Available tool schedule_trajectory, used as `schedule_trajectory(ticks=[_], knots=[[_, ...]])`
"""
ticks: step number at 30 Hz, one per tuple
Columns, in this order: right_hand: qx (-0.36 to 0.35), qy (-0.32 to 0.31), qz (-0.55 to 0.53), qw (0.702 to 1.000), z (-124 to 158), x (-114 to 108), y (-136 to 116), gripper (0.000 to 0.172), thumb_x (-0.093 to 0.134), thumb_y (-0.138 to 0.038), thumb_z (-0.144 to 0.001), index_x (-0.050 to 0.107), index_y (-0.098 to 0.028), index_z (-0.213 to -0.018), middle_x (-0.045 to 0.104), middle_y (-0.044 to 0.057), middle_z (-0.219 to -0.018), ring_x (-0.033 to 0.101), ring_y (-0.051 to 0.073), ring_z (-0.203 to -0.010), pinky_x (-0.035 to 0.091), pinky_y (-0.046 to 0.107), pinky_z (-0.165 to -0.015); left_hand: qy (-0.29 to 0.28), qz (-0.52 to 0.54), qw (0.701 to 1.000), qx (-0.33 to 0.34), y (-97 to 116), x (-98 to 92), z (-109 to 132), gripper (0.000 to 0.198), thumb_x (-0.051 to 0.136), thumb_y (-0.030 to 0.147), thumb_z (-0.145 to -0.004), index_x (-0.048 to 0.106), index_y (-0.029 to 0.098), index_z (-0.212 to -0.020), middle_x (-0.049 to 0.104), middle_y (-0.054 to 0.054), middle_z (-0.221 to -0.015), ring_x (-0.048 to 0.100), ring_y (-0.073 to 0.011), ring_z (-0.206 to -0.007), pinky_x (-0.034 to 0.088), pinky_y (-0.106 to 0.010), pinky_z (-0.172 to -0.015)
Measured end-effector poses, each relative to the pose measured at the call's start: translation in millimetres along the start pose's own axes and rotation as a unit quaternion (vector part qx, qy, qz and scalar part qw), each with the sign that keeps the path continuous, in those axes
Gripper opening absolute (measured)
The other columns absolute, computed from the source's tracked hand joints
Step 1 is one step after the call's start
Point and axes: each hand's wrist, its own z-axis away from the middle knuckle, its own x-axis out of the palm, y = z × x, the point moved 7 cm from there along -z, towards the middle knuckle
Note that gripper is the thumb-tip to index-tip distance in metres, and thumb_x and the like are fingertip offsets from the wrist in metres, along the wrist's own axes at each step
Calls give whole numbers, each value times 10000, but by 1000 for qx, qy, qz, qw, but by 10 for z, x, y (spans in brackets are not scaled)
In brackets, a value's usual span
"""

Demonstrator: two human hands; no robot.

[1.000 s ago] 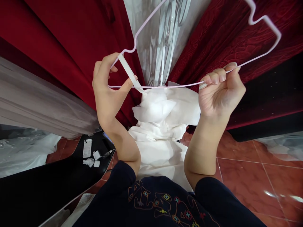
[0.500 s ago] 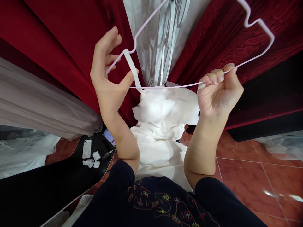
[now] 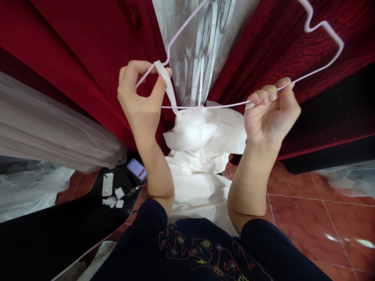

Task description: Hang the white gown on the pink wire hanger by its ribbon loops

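The left hand [image 3: 142, 91] curls its fingers round the sloping left shoulder of a pale pink, thin-wired hanger [image 3: 211, 106], its thumb against a narrow white fabric strap [image 3: 170, 88] looped over the wire near the notch. The right hand [image 3: 274, 109] pinches the hanger's lower bar near its right corner, thumb against bent fingers, with a bit of white material showing beneath the fingertips. The hanger is held up in front of the person, its top out of view, and a white garment with stiff, sheer ruffles [image 3: 193, 132] hangs below the bar, joined to the strap. On a glossy black tabletop [image 3: 73, 218] at the left, a phone with a lit pale-blue screen [image 3: 136, 169] shows a row of digits too small to read surely and a red bar below. Near it lie a phone in a pale case [image 3: 107, 184], back upward, no brand legible, a white cube charger [image 3: 119, 192] and a small white rounded case [image 3: 119, 203]. Coloured stitched figures mark the dark navy shirt [image 3: 211, 253]; I can make out no letters there.
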Motion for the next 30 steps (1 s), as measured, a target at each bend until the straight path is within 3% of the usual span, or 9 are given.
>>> schedule_trajectory(ticks=[3, 7, 11, 15, 19, 23, 25, 27, 30], knots=[[5, 21, -1, 1000, 22, -1, 19, 358, 271, -285, -979, 537, -190, -758, 413, -23, -589, 361, -14, -529, 413, 164, -556, -55, -108, 988, 99, 194, 5, 33, 192, 718, 367, -838, 709, 250, -990, 646, -51, -1009, 572, -238, -1028, 445, -393, -942], [7, 25, 27, 999, 64, 28, 49, 289, 346, -267, -963, 527, -229, -741, 431, -9, -608, 358, 3, -551, 440, 172, -583, -109, -145, 977, 109, 192, -12, 11, 295, 631, 390, -900, 661, 308, -1182, 655, -54, -1041, 592, -249, -1027, 442, -456, -983], [-14, 36, 76, 996, 80, 5, 62, 268, 361, -285, -950, 538, -255, -751, 421, 2, -611, 336, 35, -564, 470, 247, -654, -123, -57, 987, 86, 96, 69, -33, 241, 641, 325, -901, 684, 308, -1137, 651, -49, -1029, 570, -256, -1053, 423, -399, -992], [-33, 48, 102, 993, 77, -9, 28, 228, 406, -313, -932, 562, -264, -773, 426, 0, -635, 350, 43, -587, 468, 295, -719, -89, 16, 996, -6, 20, 162, -25, 250, 707, 320, -850, 692, 215, -1076, 631, -62, -1001, 534, -274, -1073, 346, -396, -1034], [-28, 57, 86, 994, 65, -13, -5, 287, 356, -323, -950, 550, -218, -766, 374, -15, -618, 341, 25, -564, 430, 244, -643, -56, 113, 989, -80, 30, 153, -5, 283, 783, 112, -759, 675, 165, -1015, 642, -34, -1031, 520, -267, -1159, 371, -336, -997], [-21, 25, 45, 998, 75, 39, 44, 320, 320, -281, -958, 547, -207, -745, 360, -19, -602, 337, 2, -563, 400, 206, -615, 60, 168, 981, -72, -111, -43, 56, 349, 704, 8, -814, 618, 216, -1082, 590, 45, -1234, 434, -214, -1305, 388, -300, -1060], [-18, 27, 21, 999, 91, 47, 101, 322, 311, -277, -961, 531, -202, -739, 347, -21, -592, 343, 0, -552, 402, 189, -593, 107, 221, 967, -64, -270, -89, 158, 288, 658, 114, -888, 581, 261, -1123, 553, 46, -1288, 470, -200, -1288, 413, -319, -1049], [-10, 40, -12, 999, 102, 44, 169, 291, 327, -285, -961, 502, -188, -749, 333, -30, -582, 348, 2, -533, 417, 178, -572, 117, 306, 939, -103, -473, -24, 292, 161, 514, 335, -980, 556, 274, -1123, 579, 2, -1219, 547, -195, -1208, 447, -351, -1022], [-4, 52, -52, 997, 102, 54, 198, 255, 378, -306, -951, 467, -175, -752, 332, -46, -563, 354, 11, -505, 442, 179, -545, 89, 376, 911, -148, -587, 169, 472, 322, 338, 491, -999, 556, 255, -978, 608, -28, -1050, 594, -168, -1104, 464, -326, -1014]])
